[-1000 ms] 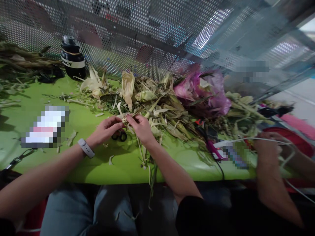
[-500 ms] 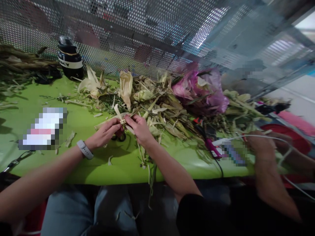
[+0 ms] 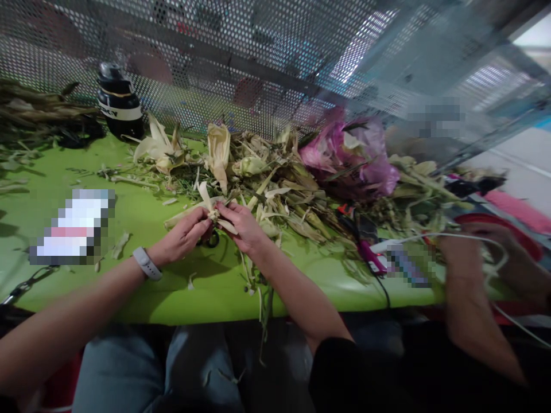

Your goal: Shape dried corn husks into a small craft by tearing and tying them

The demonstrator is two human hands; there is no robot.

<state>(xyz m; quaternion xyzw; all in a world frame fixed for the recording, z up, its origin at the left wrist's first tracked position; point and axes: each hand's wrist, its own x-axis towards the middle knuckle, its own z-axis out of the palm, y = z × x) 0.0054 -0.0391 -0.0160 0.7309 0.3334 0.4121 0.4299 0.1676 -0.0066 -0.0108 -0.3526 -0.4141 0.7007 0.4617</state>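
Over the green table, my left hand [image 3: 188,230] and my right hand [image 3: 241,225] meet with bent fingers around a pale, folded corn husk [image 3: 207,195]. One strip of it stands up between them, and another pokes out under the right fingers. Each hand pinches it from its own side; the fingertips partly cover where it is gripped. A dark ring-shaped thing [image 3: 212,239], perhaps scissor handles, lies just below the hands. Right behind them are opened husks, one like a flower [image 3: 161,144] and one upright and cupped [image 3: 218,150].
A pile of husks and stems [image 3: 301,209] stretches to the right, with a pink plastic bag [image 3: 350,155] on it. At left are a black bottle [image 3: 119,109] and a blurred phone [image 3: 75,223]. A co-worker's arm [image 3: 465,275] is by a white cable [image 3: 469,235] and magenta tool [image 3: 371,257].
My left fingers have curled in closer around the husk, and my right hand has shifted slightly. Both hands keep their hold. The co-worker's hands at the right have moved.
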